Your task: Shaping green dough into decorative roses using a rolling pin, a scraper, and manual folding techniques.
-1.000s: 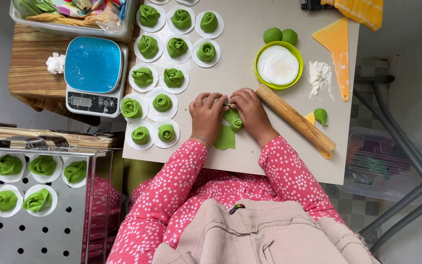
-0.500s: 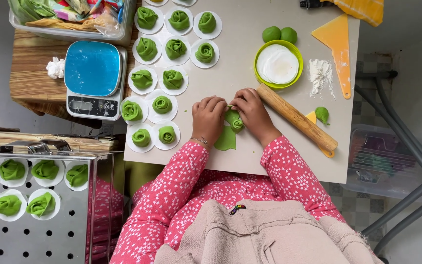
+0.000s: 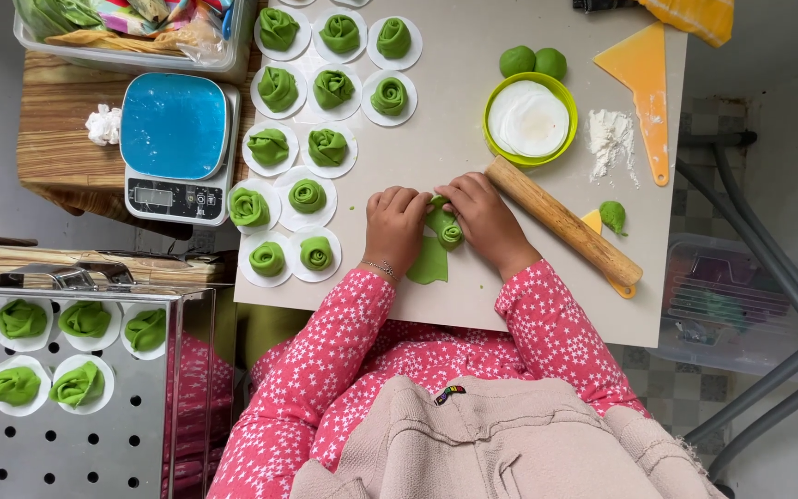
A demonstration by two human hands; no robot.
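Note:
My left hand [image 3: 397, 226] and my right hand [image 3: 487, 222] are side by side on a pale work board [image 3: 454, 139]. Between their fingertips both pinch a green dough roll [image 3: 446, 230], wound like a small rose. A flat, unrolled tail of the same dough [image 3: 429, 264] lies on the board just below the roll. A wooden rolling pin [image 3: 561, 222] lies diagonally right beside my right hand. Both sleeves are pink with white stars.
Several finished green rolls on white paper rounds [image 3: 307, 196] fill the board's left. A green bowl [image 3: 565, 92] of paper rounds, two dough balls [image 3: 533, 62], flour [image 3: 610, 139], an orange scraper [image 3: 644, 83] and a dough scrap [image 3: 613, 215] lie right. A blue scale [image 3: 177, 148] and a perforated steamer tray [image 3: 66, 434] sit left.
Both hands stay on the dough roll with only small finger shifts. The view has drifted slightly; nothing else has moved.

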